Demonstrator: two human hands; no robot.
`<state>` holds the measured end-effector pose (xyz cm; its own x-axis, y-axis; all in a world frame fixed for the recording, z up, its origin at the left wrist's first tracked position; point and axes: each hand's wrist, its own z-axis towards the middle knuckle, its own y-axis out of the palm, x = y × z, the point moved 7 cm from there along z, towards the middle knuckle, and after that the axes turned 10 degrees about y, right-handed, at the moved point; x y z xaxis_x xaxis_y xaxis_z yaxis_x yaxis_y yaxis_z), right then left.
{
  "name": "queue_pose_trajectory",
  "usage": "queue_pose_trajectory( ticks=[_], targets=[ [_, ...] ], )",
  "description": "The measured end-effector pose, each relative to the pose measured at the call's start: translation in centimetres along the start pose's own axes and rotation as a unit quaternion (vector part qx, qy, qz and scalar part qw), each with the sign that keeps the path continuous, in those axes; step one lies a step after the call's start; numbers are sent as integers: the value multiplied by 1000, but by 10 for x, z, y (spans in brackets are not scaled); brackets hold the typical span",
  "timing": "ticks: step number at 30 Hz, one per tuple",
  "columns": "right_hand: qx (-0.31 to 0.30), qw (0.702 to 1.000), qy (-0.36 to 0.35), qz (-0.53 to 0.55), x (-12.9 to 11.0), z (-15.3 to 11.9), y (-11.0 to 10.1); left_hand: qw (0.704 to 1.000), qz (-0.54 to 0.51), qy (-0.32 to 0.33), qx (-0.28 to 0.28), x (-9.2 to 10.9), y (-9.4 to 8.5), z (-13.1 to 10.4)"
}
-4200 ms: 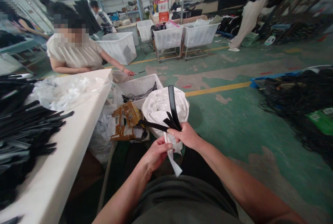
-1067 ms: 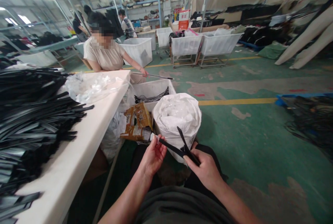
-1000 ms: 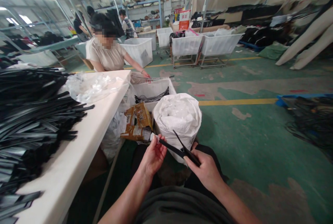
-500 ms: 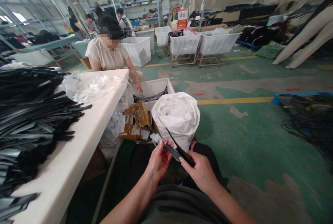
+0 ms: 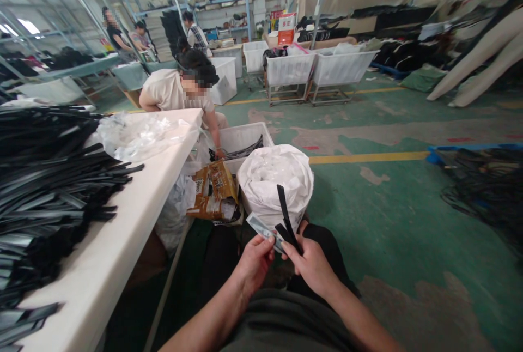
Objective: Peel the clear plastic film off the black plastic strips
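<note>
Low in the centre, my left hand (image 5: 258,256) pinches a thin translucent plastic strip (image 5: 259,225) between thumb and fingers. Beside it, my right hand (image 5: 309,258) is closed around a black strip (image 5: 285,207), whose two ends stick up apart; its thumb also touches the plastic near my left fingertips. Just beyond both hands stands a white sack (image 5: 275,175), its open top holding crumpled plastic. My right fingers are partly hidden behind the black strip.
A white table (image 5: 134,221) on the left bears many black strips (image 5: 53,194) and crumpled clear plastic (image 5: 134,137). A brown printed bag (image 5: 214,191) lies left of the sack. Across, a person (image 5: 175,90) reaches into a white bin (image 5: 249,135). A blue tray (image 5: 436,156) is at right.
The plastic strip has come away from the black strip and lies in my left fingers. The black strip now points more upward in my right hand. The person opposite has leaned lower into the bin.
</note>
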<state>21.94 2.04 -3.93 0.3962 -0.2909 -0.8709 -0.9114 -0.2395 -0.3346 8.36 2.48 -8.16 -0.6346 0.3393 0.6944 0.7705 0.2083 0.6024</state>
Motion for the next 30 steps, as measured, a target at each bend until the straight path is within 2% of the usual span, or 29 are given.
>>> queue_pose_trajectory(
  ticks=[5,8,10,14,16,19,21,23,25,27,30],
  targets=[
    [12,995,-6,-101,-4,-5,-5,999,34,-13,15,-3,-12,-3],
    [36,983,-24,-180,-10,-2,-2,998,9,-57,16,-19,-13,-9],
    [41,980,-24,-191,-12,0,-2,995,-28,-93,24,-28,-11,-11],
    [-39,991,5,-128,-7,-6,-14,990,-88,-105,41,-21,-15,-4],
    [-73,986,35,-145,2,-14,-24,989,-101,-91,60,-15,-21,0],
    [-48,970,56,-232,8,-20,-34,987,-105,-92,78,-22,-24,-1],
    [-14,959,39,-279,3,-17,-29,986,-103,-116,58,-35,-15,-6],
    [-2,960,23,-277,-4,-13,-20,985,-104,-136,33,-44,-6,-10],
    [-17,971,20,-238,-5,-11,-17,985,-106,-133,30,-41,-4,-8],
    [-51,978,31,-198,-2,-15,-22,986,-108,-115,48,-29,-10,-2],
    [-60,974,58,-210,7,-23,-35,986,-111,-106,62,-21,-17,3]
  ],
)
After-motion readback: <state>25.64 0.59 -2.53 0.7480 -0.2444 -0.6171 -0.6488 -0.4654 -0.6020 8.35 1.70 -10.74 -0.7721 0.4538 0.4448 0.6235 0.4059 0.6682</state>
